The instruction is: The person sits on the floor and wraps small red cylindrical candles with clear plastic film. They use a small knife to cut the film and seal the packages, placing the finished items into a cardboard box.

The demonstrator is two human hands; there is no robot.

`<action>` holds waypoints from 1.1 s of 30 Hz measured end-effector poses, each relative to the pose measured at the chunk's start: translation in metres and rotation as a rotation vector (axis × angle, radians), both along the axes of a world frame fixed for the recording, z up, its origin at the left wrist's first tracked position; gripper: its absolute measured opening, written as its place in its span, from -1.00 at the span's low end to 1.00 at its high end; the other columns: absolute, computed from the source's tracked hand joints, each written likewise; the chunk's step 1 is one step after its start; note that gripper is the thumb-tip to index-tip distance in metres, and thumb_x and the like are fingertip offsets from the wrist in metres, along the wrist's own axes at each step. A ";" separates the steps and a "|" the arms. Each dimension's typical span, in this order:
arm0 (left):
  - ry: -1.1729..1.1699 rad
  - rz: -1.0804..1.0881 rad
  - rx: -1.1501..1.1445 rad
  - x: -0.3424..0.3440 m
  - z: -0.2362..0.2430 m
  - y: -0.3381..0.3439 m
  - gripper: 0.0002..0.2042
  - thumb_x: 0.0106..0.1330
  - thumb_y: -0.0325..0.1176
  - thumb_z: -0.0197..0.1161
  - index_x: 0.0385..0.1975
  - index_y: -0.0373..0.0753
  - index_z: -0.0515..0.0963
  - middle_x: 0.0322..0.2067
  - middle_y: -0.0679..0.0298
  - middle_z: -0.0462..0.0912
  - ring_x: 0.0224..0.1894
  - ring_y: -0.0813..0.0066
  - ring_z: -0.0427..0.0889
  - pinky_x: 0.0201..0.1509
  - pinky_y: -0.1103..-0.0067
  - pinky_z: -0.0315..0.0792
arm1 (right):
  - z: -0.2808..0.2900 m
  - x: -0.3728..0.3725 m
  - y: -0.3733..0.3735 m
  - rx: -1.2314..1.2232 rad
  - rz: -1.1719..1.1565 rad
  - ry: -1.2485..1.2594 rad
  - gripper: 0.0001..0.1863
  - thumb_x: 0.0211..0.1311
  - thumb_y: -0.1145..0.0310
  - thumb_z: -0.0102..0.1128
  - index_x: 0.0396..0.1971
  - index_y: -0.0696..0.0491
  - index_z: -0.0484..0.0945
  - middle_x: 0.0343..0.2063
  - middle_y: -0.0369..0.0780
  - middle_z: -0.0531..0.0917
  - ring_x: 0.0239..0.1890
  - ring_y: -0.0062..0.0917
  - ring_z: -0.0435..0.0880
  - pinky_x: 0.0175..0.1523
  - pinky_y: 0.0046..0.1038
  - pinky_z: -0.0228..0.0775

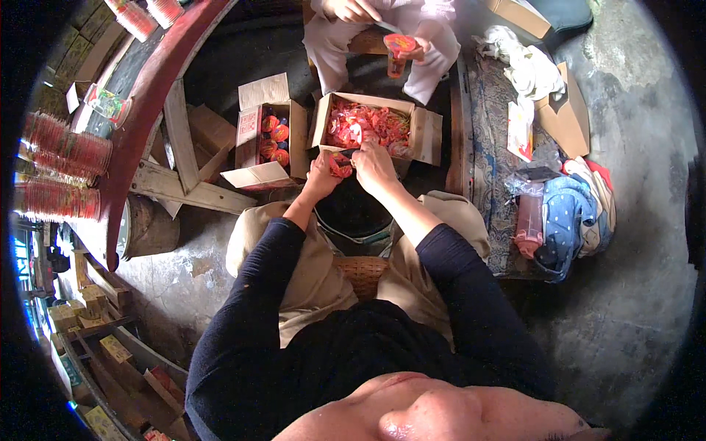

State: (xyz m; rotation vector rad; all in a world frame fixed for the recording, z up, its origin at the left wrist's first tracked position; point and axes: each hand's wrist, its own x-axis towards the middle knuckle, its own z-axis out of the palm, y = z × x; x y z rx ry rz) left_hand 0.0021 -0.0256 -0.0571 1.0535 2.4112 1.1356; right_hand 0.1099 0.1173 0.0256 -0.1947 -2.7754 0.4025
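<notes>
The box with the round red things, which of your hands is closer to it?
Left. The left hand is just off the near right corner of the box; the right hand is farther to the right, at the front of the other box.

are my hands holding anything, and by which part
The left hand holds a small red item by its left side. The right hand is at the item's right edge; whether it grips anything cannot be told.

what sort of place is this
Probably a small packing workshop: an open carton full of crinkled red pieces, stacks of what look like plastic cups by a red-edged bench, and a second person holding a red-topped container.
</notes>
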 end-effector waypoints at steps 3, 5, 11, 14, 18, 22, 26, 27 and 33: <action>0.100 0.012 0.006 0.001 0.003 0.001 -0.49 -0.03 -0.35 0.47 -0.12 -0.29 0.35 -0.20 0.01 0.59 -0.09 -0.03 0.58 -0.03 0.26 0.46 | 0.003 0.001 0.000 0.004 -0.021 -0.068 -0.92 -0.03 0.52 0.14 -0.57 0.18 0.61 -0.39 0.01 0.58 -0.17 -0.16 0.57 -0.08 -0.19 0.45; 0.063 0.000 0.026 0.001 -0.001 0.000 -0.50 -0.03 -0.36 0.46 -0.12 -0.29 0.35 -0.21 0.02 0.60 -0.10 -0.03 0.59 -0.04 0.26 0.47 | 0.003 0.001 -0.003 0.030 0.000 -0.092 -0.90 -0.02 0.51 0.14 -0.56 0.18 0.62 -0.39 0.01 0.58 -0.17 -0.16 0.57 -0.09 -0.19 0.45; -0.136 -0.003 -0.080 -0.007 -0.016 -0.003 -0.37 -0.12 -0.36 0.44 0.01 -0.15 0.28 0.02 0.08 0.50 0.07 -0.12 0.44 0.05 0.07 0.38 | -0.019 -0.005 -0.015 0.079 -0.003 -0.158 -0.87 0.00 0.46 0.13 -0.54 0.17 0.64 -0.40 -0.03 0.61 -0.17 -0.20 0.60 -0.10 -0.22 0.48; -0.092 0.012 -0.143 -0.010 -0.014 -0.007 -0.43 -0.11 -0.37 0.43 -0.05 -0.20 0.31 -0.05 0.06 0.55 0.03 -0.10 0.49 0.06 0.11 0.39 | -0.018 -0.004 -0.013 0.086 -0.011 -0.209 -0.86 0.01 0.44 0.13 -0.56 0.16 0.64 -0.43 -0.03 0.63 -0.23 -0.20 0.64 -0.14 -0.23 0.51; -0.162 -0.066 -0.102 -0.007 0.003 -0.003 -0.45 -0.16 -0.31 0.44 -0.13 -0.23 0.36 -0.15 0.08 0.63 -0.01 -0.01 0.56 0.06 0.16 0.39 | -0.016 0.000 0.005 0.040 -0.044 -0.282 -0.84 0.00 0.43 0.13 -0.61 0.16 0.64 -0.50 0.01 0.65 -0.34 -0.15 0.68 -0.20 -0.20 0.53; -0.030 -0.017 -0.430 -0.006 0.009 0.003 -0.42 -0.21 -0.19 0.46 -0.14 -0.22 0.39 -0.15 0.12 0.65 -0.01 0.05 0.58 0.04 -0.01 0.32 | -0.016 0.003 0.027 -0.039 -0.130 -0.292 -0.82 0.03 0.39 0.12 -0.62 0.14 0.64 -0.51 0.02 0.65 -0.36 -0.11 0.68 -0.20 -0.17 0.52; -0.021 -0.053 -0.564 -0.005 0.010 0.004 -0.45 -0.21 -0.17 0.43 -0.15 -0.17 0.45 -0.16 0.14 0.65 -0.01 0.09 0.58 0.07 -0.10 0.19 | 0.005 0.008 0.038 -0.133 -0.187 -0.301 -0.84 0.07 0.37 0.15 -0.54 0.10 0.66 -0.45 0.01 0.66 -0.31 -0.10 0.67 -0.16 -0.15 0.50; -0.020 -0.068 -0.594 -0.005 0.008 0.007 -0.46 -0.21 -0.18 0.43 -0.15 -0.16 0.46 -0.17 0.14 0.65 -0.01 0.09 0.59 0.09 -0.08 0.18 | 0.014 0.011 0.040 -0.156 -0.208 -0.303 -0.86 0.06 0.37 0.17 -0.51 0.09 0.67 -0.43 0.00 0.66 -0.29 -0.11 0.67 -0.15 -0.15 0.49; 0.060 -0.228 -0.728 -0.007 -0.003 0.018 -0.55 -0.16 -0.19 0.39 -0.18 -0.10 0.53 -0.17 0.19 0.67 -0.01 0.16 0.60 0.07 0.03 0.17 | 0.016 0.013 0.054 -0.195 -0.255 -0.414 -0.89 0.05 0.39 0.23 -0.45 0.07 0.68 -0.41 -0.03 0.68 -0.26 -0.12 0.67 -0.13 -0.18 0.50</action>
